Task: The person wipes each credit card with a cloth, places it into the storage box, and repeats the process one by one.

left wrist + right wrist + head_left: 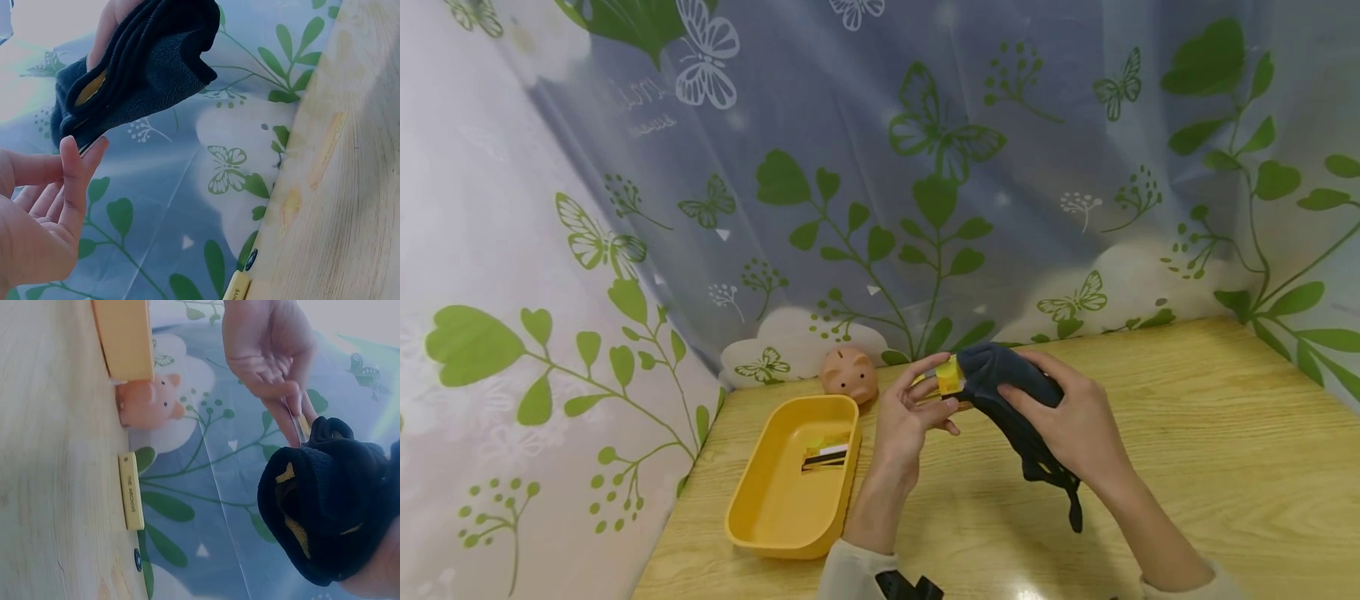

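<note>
My right hand (1075, 417) grips a folded dark navy fabric bundle (1011, 379), thumb on the near side. A loose end of it hangs below. In the right wrist view, the bundle (331, 506) shows layered dark edges with yellowish patches between them. At the bundle's left end sits a small yellow piece (950, 377), probably a tag or card. My left hand (910, 417) pinches that piece by its edge with the fingertips. The left wrist view shows left fingers (72, 181) at a thin edge below the fabric (144, 69). The exact kind of fabric article cannot be told.
A yellow tray (760, 500) stands left of my hands, with yellow, white and black strips (826, 454) in it. Behind it sits a pink piggy bank (848, 375). A small yellow block (131, 490) with lettering and a black round thing (138, 559) lie near the patterned curtain (850, 208).
</note>
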`<state>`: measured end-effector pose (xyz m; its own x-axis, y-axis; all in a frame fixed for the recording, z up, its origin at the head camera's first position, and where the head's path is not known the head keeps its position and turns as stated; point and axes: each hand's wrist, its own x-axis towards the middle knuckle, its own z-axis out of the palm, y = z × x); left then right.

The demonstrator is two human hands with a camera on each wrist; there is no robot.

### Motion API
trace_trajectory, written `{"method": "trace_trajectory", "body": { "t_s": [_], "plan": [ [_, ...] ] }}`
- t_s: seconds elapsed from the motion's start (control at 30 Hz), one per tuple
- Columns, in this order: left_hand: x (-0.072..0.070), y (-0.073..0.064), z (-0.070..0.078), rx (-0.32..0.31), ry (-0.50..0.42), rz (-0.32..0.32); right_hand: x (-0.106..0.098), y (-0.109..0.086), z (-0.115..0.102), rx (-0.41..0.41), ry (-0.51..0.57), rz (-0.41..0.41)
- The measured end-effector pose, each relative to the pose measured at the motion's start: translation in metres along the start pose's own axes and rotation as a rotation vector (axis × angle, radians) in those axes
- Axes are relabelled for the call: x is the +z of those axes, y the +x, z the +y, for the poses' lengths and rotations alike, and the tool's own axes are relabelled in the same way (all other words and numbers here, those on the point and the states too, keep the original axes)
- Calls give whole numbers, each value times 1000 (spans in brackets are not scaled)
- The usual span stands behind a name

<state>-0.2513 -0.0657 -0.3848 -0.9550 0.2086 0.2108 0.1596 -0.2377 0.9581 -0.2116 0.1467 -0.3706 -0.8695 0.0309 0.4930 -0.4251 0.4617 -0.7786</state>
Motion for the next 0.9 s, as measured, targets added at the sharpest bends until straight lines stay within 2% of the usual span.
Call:
{"method": "trace_trajectory", "body": {
  "t_s": [0.27,0.5,0.73,0.9],
  "plan": [
    [-3,0,1,-3,-19,4,-19,4,7,34,-56,75],
    [-5,1,0,-11,-23,38,-32,7,12,66,-61,123],
    [-5,1,0,-24,-13,50,-33,6,8,43,-25,123],
    [-3,1,-1,-32,-6,56,-25,3,2,13,1,92]
  ]
}}
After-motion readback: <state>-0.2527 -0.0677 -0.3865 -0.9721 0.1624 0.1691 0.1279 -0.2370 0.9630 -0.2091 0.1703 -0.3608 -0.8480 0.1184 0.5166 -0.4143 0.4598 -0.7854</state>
